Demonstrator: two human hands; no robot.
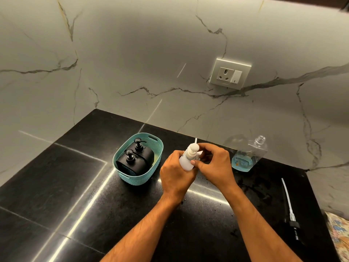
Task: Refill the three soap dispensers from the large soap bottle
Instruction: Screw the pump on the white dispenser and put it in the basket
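Note:
A small white soap dispenser [186, 162] is held above the black counter. My left hand [176, 173] grips its body, tilted away from me. My right hand [214, 161] has its fingers closed on the white pump head [193, 149] at the top. A thin white tube sticks up behind the pump. Two black soap dispensers [136, 159] lie in a teal basket [151, 173] to the left. The large clear soap bottle [249, 155] stands uncapped at the right, with a little blue soap at its bottom.
A black pump with a long clear tube [289, 210] lies on the counter [56, 186] at the right. A marble wall with a socket and switch [229, 73] rises behind. A floral cloth [340, 235] shows at the right edge.

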